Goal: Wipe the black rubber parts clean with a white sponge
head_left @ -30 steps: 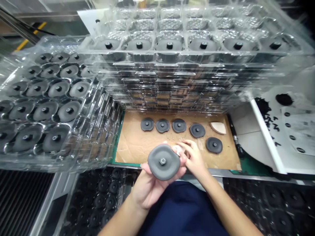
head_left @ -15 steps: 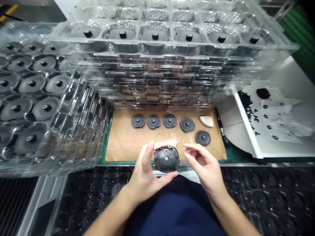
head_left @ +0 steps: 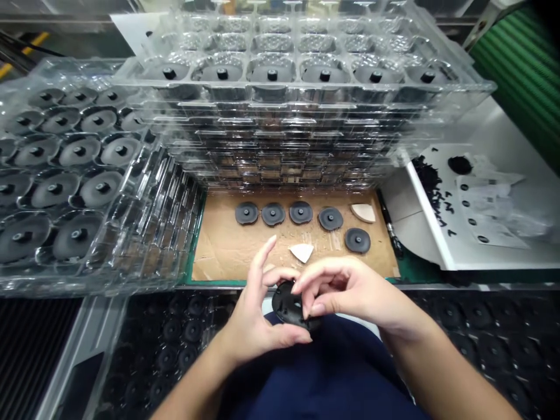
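The left hand [head_left: 254, 329] cradled a black disc [head_left: 286, 303] from below, its index finger raised clear, while the right hand [head_left: 350, 289], nearer the disc's top, pinched its edge; the disc sat just off the cardboard's [head_left: 227, 256] near edge.

The camera sits on your head and looks forward and down, so you see from just above your left hand [head_left: 258, 326] and right hand [head_left: 345, 289], with your dark shirt [head_left: 315, 373] along the bottom edge. The cardboard sheet [head_left: 227, 251] lies close in front of you, and the stack of clear trays [head_left: 280, 134] rises beyond it, filling the top of the view.
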### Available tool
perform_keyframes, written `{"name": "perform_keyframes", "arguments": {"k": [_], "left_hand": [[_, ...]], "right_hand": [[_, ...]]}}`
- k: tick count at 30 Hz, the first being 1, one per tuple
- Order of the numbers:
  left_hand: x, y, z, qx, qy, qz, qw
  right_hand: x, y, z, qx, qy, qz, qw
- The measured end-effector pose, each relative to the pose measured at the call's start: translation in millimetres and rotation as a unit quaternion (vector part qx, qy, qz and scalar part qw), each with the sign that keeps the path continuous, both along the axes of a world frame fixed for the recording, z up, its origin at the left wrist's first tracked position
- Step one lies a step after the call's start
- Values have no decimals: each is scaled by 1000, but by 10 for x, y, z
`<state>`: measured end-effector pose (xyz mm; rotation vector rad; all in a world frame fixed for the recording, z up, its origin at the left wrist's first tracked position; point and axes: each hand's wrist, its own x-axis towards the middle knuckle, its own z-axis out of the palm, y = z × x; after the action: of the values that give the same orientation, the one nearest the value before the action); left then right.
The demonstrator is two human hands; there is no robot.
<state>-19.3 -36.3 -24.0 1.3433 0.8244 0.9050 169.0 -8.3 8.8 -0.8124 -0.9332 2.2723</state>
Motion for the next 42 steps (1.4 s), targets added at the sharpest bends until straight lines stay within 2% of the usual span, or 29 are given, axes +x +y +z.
{"name": "perform_keyframes", "arguments": {"k": [3,6,12,15,22,27,32,36,42], "left_hand": [[16,-27,65,-34,-12,-22,999],[41,-66,110,-47,-2,-38,998],[158,-178,154,14,28,-56,998],[254,-221,192,39,46,-83,995],[471,-296,360,18,81,-173,981],[600,-386,433,32,106,-210,971],[678,-477,447,50,100,-229,967],[699,-498,470,65,105,-240,963],[721,-510,420,95,95,-228,964]], "right_hand": [[14,-58,22,-15,19,6,1000],[54,-179,52,13,0,-9,1000],[200,-532,65,30,-78,-118,989],[297,-693,71,39,-89,-154,983],[545,-943,178,83,-63,-148,984],[657,-1109,190,75,-33,-133,988],[712,-1233,144,55,-29,-134,989],[739,-1280,161,69,-19,-128,989],[723,-1374,150,77,-31,-186,979]]}}
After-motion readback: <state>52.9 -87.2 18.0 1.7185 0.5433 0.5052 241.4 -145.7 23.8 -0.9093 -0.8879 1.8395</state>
